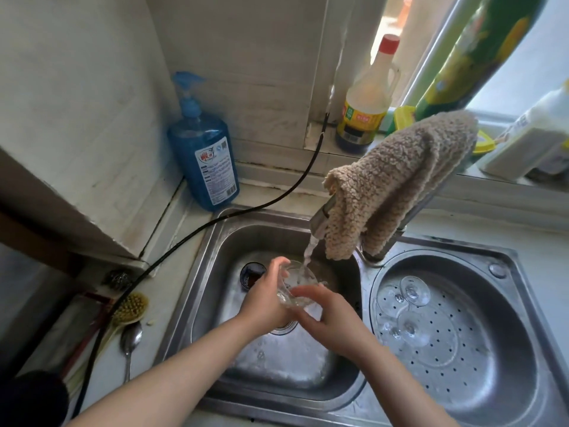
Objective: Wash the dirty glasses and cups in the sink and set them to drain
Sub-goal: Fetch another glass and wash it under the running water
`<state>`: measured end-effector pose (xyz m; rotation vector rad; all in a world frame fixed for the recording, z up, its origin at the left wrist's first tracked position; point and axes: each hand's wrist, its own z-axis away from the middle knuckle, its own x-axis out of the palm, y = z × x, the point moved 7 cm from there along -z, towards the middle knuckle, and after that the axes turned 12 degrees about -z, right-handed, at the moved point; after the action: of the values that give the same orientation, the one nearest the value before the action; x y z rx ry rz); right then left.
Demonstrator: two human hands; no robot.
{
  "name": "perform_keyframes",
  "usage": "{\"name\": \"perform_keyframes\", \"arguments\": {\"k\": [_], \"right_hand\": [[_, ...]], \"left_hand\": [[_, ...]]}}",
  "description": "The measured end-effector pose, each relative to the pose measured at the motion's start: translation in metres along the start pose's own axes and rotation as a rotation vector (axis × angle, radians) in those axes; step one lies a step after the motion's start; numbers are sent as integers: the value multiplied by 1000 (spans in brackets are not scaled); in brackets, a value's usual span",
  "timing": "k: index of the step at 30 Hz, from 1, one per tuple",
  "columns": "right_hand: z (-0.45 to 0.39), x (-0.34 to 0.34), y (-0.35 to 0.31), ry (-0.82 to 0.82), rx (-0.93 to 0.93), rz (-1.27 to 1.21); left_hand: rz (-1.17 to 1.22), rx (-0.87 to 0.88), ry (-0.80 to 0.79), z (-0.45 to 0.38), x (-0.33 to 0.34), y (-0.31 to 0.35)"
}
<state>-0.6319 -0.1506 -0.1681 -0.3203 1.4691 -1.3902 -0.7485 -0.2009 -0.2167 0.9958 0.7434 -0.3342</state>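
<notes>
Soft daylight from the window (508, 72), edges warped, slightly blurred.

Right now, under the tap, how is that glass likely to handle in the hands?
Probably slippery: water runs over the glass while both the left hand and right hand grip it. Likely fragile, being thin and clear above a steel sink. Seemingly light, since fingers alone hold it tilted.

Your two forearms show bare from near the elbow down to the wrist, with no sleeve reaching into view. Your left hand (265, 298) and right hand (331, 315) wear no gloves, and no rings, watch or bands show on the fingers or wrists
</notes>
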Motion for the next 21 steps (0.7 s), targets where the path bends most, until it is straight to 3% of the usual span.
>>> {"name": "perform_keyframes", "arguments": {"k": [2,4,7,10,12,17,19,21], "right_hand": [[-9,6,-14,-85,-144,196],[-21,12,-13,-180,-123,298],[-37,19,-8,-276,77,132],[-39,34,-13,-351,101,-43],[-31,32,-15,-401,41,95],[-34,11,-1,-493,-356,896],[-37,12,-4,-404,-459,926],[-37,18,-6,-387,-325,782]], "left_hand": [[58,-8,54,0,-5,1],[61,5,76,0,-6,3],[70,27,98,1,-4,7],[39,59,148,-3,-13,8],[-28,110,133,-5,-21,10],[-33,98,104,-5,-26,11],[-2,74,118,-7,-26,10],[-1,71,124,-6,-27,14]]}}
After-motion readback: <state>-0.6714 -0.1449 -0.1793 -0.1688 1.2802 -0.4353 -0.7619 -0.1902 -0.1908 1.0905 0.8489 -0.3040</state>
